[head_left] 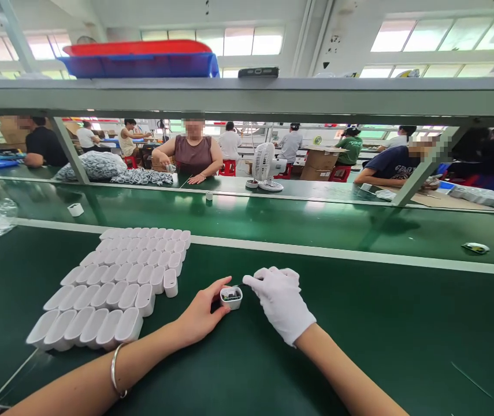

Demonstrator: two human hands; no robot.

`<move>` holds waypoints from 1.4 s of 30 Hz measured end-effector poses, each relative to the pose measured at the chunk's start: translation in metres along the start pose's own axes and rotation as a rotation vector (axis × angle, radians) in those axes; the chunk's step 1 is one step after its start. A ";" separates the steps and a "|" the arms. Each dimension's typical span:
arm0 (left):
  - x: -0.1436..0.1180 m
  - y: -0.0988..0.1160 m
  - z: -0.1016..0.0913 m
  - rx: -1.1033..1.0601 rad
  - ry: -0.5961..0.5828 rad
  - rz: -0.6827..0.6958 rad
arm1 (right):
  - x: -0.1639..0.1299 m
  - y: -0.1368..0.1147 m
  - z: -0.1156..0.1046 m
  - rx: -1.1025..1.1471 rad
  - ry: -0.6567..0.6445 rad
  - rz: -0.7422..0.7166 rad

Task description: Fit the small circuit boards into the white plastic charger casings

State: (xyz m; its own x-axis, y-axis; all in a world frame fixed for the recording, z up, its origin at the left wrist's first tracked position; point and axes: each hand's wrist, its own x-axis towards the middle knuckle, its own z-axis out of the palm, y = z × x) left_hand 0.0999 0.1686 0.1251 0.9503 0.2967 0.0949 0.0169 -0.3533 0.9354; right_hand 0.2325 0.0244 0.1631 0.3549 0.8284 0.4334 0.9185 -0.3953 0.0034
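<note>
My left hand, bare with a bangle on the wrist, grips a small white oval plastic housing between thumb and fingers on the green table. The housing's open top faces up, and a dark circuit board with pale parts shows inside. Just right of it is my right hand in a white glove, thumb and index finger pinched together. Something thin and dark runs from those fingertips toward the housing's rim; too little of it shows to name it. Rows of similar white housings stand left of my left hand.
A conveyor belt crosses beyond a white strip, carrying a white housing and a small packet. A shelf spans overhead with blue and red trays. A white fan and several seated people are across the belt.
</note>
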 end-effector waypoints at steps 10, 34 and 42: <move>-0.009 0.023 -0.009 0.710 0.134 0.162 | -0.017 -0.014 0.020 0.269 0.080 -0.012; -0.004 0.006 0.004 1.080 0.280 -0.270 | 0.246 0.015 -0.128 0.105 0.878 0.365; -0.004 -0.004 0.003 1.025 0.224 -0.256 | 0.333 -0.002 -0.213 0.012 0.448 0.621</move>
State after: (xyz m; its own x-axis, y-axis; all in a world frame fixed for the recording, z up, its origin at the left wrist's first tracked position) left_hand 0.0966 0.1660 0.1199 0.8045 0.5864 0.0944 0.5585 -0.8009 0.2159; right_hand 0.3113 0.2162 0.4995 0.7046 0.2148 0.6763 0.5764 -0.7292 -0.3689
